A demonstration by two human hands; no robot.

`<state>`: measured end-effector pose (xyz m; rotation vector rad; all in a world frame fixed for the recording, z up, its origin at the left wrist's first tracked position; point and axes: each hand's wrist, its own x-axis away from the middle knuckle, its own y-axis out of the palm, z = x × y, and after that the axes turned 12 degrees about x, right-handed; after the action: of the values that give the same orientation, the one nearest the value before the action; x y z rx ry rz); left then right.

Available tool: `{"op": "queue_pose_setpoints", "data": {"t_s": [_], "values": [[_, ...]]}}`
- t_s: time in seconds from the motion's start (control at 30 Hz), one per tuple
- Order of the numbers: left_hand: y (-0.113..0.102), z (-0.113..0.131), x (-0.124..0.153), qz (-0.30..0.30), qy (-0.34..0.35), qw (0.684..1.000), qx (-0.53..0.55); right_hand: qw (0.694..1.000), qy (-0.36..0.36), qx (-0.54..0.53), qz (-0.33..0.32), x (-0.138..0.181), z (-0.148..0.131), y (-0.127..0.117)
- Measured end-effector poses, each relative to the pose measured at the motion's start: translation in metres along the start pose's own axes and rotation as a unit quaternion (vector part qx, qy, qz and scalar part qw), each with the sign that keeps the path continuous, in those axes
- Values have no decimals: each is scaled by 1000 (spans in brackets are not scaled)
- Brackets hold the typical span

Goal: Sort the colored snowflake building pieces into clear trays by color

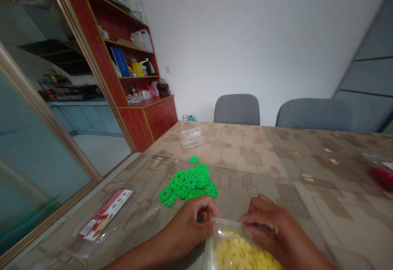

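A clear plastic bag full of yellow flat toy discs lies at the near edge of the table. My left hand pinches the bag's top edge on the left, fingers closed. On the right of that same edge my right hand grips with curled fingers. Just beyond my hands lies a pile of green snowflake-shaped discs, with one green disc a little farther back on its own.
The patterned table carries a clear plastic box at the far left, a flat clear package with a red card near left, and a bag with red pieces at right. Two grey chairs stand behind; a red cabinet stands left.
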<state>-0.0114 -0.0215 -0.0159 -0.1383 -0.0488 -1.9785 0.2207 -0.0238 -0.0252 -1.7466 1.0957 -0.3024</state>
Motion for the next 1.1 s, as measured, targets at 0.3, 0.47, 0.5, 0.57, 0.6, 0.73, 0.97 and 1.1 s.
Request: {"op": "queue_pose_setpoints", "data": {"t_s": [0.3, 0.47, 0.5, 0.57, 0.6, 0.73, 0.97, 1.1], "values": [[-4, 3, -1, -15, 18, 1000, 11, 1000, -13, -4, 20, 2, 1, 0], [-5, 5, -2, -7, 26, 999, 26, 999, -4, -44, 21, -2, 1, -1], [-6, 5, -3, -7, 25, 999, 32, 999, -4, -49, 22, -2, 1, 0], [-6, 4, -4, -6, 26, 999, 39, 998, -7, -54, 29, -3, 2, 2], [-6, 3, -4, -4, 29, 999, 37, 998, -10, -54, 34, -3, 2, 3], [-8, -1, -7, -6, 38, 999, 15, 998, -19, -38, 39, -5, 2, 4], [-20, -3, -7, -66, -22, 997, -21, 1000, 4, 4, -13, -7, -7, -1], [-22, 5, 0, -89, -81, 991, -57, 998, 16, 34, -49, -6, -11, -1]]}}
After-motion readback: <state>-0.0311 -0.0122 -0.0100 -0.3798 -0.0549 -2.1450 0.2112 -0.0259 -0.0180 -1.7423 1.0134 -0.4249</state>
